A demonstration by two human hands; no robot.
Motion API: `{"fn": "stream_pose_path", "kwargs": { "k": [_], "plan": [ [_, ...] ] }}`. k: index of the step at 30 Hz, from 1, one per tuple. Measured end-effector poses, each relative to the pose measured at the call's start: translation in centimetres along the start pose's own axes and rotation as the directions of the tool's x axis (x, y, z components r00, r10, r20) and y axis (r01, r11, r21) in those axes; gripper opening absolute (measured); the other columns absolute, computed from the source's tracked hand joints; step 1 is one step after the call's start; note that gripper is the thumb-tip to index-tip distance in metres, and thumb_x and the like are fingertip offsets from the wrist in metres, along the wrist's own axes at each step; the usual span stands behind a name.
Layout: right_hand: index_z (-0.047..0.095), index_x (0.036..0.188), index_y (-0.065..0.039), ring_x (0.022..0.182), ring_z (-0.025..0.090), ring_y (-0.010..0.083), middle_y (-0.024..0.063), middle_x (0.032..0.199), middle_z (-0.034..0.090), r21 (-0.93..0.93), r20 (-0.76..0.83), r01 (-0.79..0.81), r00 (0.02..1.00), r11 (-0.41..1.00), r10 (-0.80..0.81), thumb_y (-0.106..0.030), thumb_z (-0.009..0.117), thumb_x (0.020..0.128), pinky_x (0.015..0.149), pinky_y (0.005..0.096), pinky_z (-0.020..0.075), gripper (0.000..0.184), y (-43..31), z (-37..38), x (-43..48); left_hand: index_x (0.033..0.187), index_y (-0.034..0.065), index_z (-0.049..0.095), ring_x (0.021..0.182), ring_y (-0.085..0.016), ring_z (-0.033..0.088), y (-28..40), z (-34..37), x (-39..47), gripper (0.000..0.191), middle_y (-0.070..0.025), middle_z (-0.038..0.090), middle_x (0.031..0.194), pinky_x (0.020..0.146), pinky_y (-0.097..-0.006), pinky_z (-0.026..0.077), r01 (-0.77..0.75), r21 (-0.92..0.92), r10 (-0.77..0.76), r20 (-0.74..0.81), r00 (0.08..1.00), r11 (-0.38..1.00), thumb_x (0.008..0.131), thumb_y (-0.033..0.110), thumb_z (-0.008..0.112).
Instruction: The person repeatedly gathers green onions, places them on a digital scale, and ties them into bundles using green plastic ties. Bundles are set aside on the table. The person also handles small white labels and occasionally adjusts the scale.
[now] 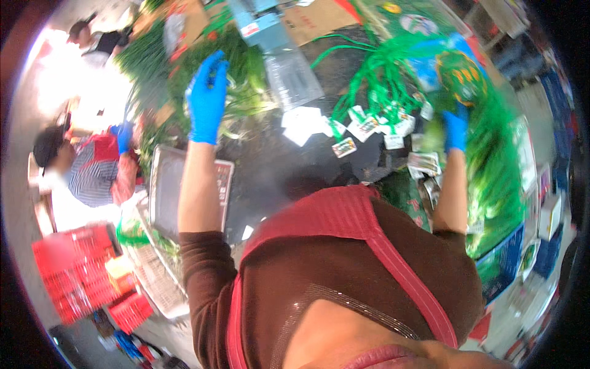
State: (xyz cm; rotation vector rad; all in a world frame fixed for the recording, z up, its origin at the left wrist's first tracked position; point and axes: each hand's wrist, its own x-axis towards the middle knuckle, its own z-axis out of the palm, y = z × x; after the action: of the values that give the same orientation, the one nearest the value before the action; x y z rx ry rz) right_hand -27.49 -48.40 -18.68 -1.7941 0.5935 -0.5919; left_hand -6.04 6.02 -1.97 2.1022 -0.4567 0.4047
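Observation:
My left hand (207, 99), in a blue glove, is raised over a pile of long green vegetables (193, 69) with pale stem ends. Its fingers are extended, and nothing shows in them. On the other side, my right hand (455, 130), also gloved in blue, is at a heap of thin green stalks (493, 170). Blur and a green-and-yellow item (462, 78) hide its fingertips, so its grip cannot be made out. Between the hands lie green plastic ties (382, 78) with printed white tags (364, 128), and white paper slips (302, 124).
A weighing scale (168, 184) stands by my left forearm. Clear plastic bags (292, 76) lie on the dark table (258, 157). A co-worker (94, 170) with a blue glove is at the left. Red crates (73, 272) are stacked lower left; a blue crate (500, 267) is lower right.

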Motion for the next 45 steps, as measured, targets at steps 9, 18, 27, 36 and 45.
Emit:
{"fn": "stream_pose_path", "kwargs": {
  "k": [9,18,27,36,45],
  "plan": [
    [0.042,0.139,-0.004,0.107,0.057,0.0419,0.0258,0.122,0.057,-0.904,-0.415,-0.409,0.909,0.128,-0.031,-0.022,0.07,0.082,0.091,0.0506,0.0464,0.066,-5.5,-14.5,-2.0,0.113,0.0033,0.066,0.082,-0.011,0.061,-7.6,-1.3,-18.2,0.022,-0.0024,0.068,0.096,0.072,-0.0254,0.05,0.594,-0.38,-0.602,0.111,0.791,0.709,0.094,0.012,0.057],
    [0.061,0.123,-0.009,0.1,0.064,0.0348,0.0183,0.113,0.065,0.105,0.828,0.407,0.47,0.908,-0.306,-0.023,0.066,0.083,0.086,0.0395,0.0514,0.043,-10.5,30.2,-6.8,0.122,-0.0019,0.058,0.096,-0.02,0.064,-6.4,4.3,-20.3,0.03,-0.0121,0.066,0.107,0.083,-0.032,0.053,0.697,-0.53,-0.58,0.403,0.708,0.483,0.097,0.013,0.052],
    [0.059,0.122,-0.013,0.095,0.061,0.0412,0.0212,0.105,0.063,-0.179,0.916,0.724,0.369,0.666,-0.155,-0.024,0.059,0.081,0.085,0.049,0.0494,0.042,-12.3,43.3,-9.1,0.121,0.0007,0.06,0.094,-0.016,0.063,-5.1,0.2,-24.7,0.028,-0.0096,0.067,0.105,0.084,-0.0297,0.051,0.737,-0.553,-0.691,0.355,0.63,0.389,0.098,0.015,0.052],
    [0.056,0.117,-0.006,0.086,0.056,0.0181,0.0091,0.094,0.059,0.22,0.909,-0.257,0.405,0.941,-0.102,-0.02,0.056,0.086,0.078,0.0321,0.0467,0.034,-17.5,41.6,-5.9,0.12,0.0017,0.06,0.098,-0.015,0.061,-4.4,1.5,-26.2,0.027,-0.0074,0.066,0.107,0.086,-0.0297,0.049,0.725,-0.639,-0.682,0.413,0.604,0.256,0.098,0.014,0.051],
    [0.05,0.12,-0.004,0.07,0.053,0.0142,0.0058,0.087,0.054,0.545,0.631,-0.132,0.715,0.828,-0.301,-0.017,0.062,0.088,0.062,0.0307,0.0462,0.037,-27.4,49.0,-7.6,0.121,-0.0001,0.059,0.099,-0.016,0.061,-3.7,1.5,-23.9,0.028,-0.0088,0.064,0.109,0.087,-0.0307,0.05,0.699,-0.648,-0.631,0.414,0.656,0.302,0.098,0.012,0.051]
  ]
}}
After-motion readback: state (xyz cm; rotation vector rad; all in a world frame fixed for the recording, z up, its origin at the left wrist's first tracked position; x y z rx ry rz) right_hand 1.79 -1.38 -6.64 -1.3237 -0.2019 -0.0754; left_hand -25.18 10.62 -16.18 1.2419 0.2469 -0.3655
